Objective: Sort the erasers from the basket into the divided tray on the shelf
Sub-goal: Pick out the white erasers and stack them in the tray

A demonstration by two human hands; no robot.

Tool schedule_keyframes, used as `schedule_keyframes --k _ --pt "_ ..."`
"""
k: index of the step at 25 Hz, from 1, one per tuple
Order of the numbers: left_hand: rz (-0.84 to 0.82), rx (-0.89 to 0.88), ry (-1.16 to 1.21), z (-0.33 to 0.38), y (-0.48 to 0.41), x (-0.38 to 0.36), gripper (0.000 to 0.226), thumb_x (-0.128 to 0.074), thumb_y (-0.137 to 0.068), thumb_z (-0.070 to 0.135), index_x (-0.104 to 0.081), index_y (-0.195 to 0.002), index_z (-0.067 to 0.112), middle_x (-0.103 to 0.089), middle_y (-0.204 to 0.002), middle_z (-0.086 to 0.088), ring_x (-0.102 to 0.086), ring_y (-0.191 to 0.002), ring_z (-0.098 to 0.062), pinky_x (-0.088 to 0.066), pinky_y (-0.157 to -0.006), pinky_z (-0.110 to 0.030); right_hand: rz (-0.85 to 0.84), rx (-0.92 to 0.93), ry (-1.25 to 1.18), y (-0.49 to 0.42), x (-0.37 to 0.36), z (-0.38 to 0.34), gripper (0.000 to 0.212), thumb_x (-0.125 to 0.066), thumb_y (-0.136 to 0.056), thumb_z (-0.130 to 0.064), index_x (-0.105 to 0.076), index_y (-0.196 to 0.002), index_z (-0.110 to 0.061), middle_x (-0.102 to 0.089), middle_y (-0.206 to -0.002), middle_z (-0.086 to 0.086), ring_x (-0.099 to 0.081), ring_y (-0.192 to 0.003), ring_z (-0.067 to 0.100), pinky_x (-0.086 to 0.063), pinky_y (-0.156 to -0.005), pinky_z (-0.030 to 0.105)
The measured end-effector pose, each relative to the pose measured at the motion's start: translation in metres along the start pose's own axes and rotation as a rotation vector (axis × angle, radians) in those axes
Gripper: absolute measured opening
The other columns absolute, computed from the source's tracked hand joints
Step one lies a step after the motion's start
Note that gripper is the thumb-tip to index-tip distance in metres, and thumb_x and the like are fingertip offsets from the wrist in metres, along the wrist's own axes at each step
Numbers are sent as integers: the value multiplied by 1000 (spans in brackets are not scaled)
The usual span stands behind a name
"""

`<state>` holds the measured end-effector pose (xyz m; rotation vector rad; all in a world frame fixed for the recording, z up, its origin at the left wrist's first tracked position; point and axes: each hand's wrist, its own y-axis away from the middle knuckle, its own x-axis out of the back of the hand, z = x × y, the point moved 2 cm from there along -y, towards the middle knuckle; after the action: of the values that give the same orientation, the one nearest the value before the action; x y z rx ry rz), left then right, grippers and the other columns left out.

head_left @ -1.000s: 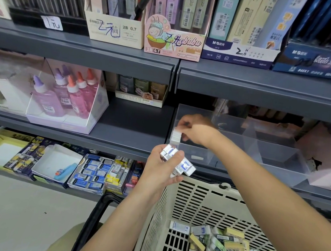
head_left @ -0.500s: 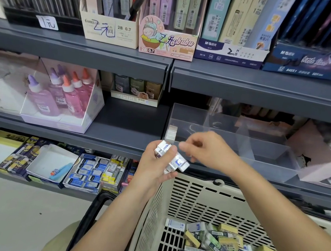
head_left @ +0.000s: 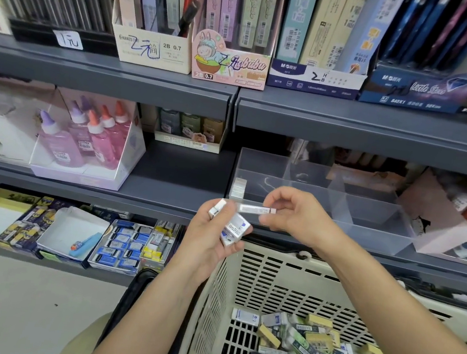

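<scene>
Hands (head_left: pixel 250 221): right (head_left: pixel 296 215) pinches one eraser (head_left: pixel 257 209), left (head_left: pixel 212 234) grips several erasers (head_left: pixel 232 227)

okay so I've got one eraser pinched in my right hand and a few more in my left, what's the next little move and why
Probably carry the eraser in your right hand forward into the front left compartment of the clear divided tray and stand it beside the white erasers already stacked against the left wall. Your left hand holds spare erasers, and the basket is far from empty.

White erasers (head_left: pixel 308 352) heap in the cream basket (head_left: pixel 269 275); one stands in the clear divided tray (head_left: pixel 371 214).
</scene>
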<state>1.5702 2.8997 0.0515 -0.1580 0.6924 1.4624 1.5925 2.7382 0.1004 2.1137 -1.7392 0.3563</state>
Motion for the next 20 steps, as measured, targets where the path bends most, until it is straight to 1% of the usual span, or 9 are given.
schedule_keyframes --k 3,4,6,7,9,12,14,16,20 --pt "11 -7 -32 2 -3 -2 14 -61 -88 24 -56 -101 20 -72 -86 -9 -70 -76 -23 -51 -50 -26 83 24 -12 -10 6 -3 14 -72 -78 -11 -63 -76 -21 -66 -79 2 -60 -71 14 -52 -71 26" --pt "24 -19 -40 4 -4 -2 13 -61 -89 22 -56 -101 20 -71 -86 -9 -70 -76 -23 -51 -50 -26 135 17 4 -17 9 -4 15 -73 -77 -10 -63 -78 -22 -66 -81 1 -61 -71 13 -52 -69 20" --pt "58 -44 -56 7 -7 1 14 -60 -89 22 -56 -102 20 -70 -87 -9 -71 -76 -22 -51 -51 -26 264 -8 64 -35 20 -9 16 -76 -74 -13 -64 -81 -20 -65 -77 -3 -57 -63 8 -45 -55 8" --pt "71 -50 -61 9 -8 2 14 -61 -89 22 -56 -103 20 -69 -88 -9 -71 -77 -22 -51 -51 -26 317 -16 74 -46 24 -12 17 -77 -73 -14 -65 -84 -19 -64 -77 -4 -56 -64 8 -43 -54 8" --pt "88 -47 -60 10 -10 6 13 -61 -89 23 -57 -101 22 -69 -90 -9 -71 -78 -23 -52 -51 -26 360 -23 133 -66 26 -17 18 -76 -75 -15 -66 -89 -19 -63 -83 -4 -58 -76 11 -45 -68 16" --pt "121 -36 -63 10 -14 12 13 -63 -88 23 -58 -100 24 -69 -94 -10 -71 -83 -24 -52 -52 -26 331 -8 429 -87 14 -21 13 -70 -80 -22 -68 -93 -23 -60 -84 -6 -58 -84 14 -38 -71 19" --pt "136 -33 -69 12 -19 15 13 -63 -88 23 -58 -100 24 -69 -95 -10 -70 -83 -24 -52 -52 -26 277 2 475 -97 1 -20 13 -68 -81 -21 -68 -94 -23 -64 -86 -3 -59 -84 16 -36 -70 19" --pt "120 -30 -90 12 -23 15 11 -62 -89 23 -58 -99 24 -70 -95 -9 -70 -81 -22 -52 -52 -26 206 -6 519 -103 -11 -16 15 -65 -84 -22 -66 -98 -24 -67 -98 -1 -57 -84 16 -39 -73 21" --pt "64 -18 -94 11 -28 11 11 -59 -91 26 -56 -101 22 -72 -83 -5 -71 -76 -20 -50 -51 -26 88 -6 673 -105 -22 -6 11 -51 -92 -25 -58 -94 -33 -64 -110 -4 -57 -88 17 -43 -74 25"
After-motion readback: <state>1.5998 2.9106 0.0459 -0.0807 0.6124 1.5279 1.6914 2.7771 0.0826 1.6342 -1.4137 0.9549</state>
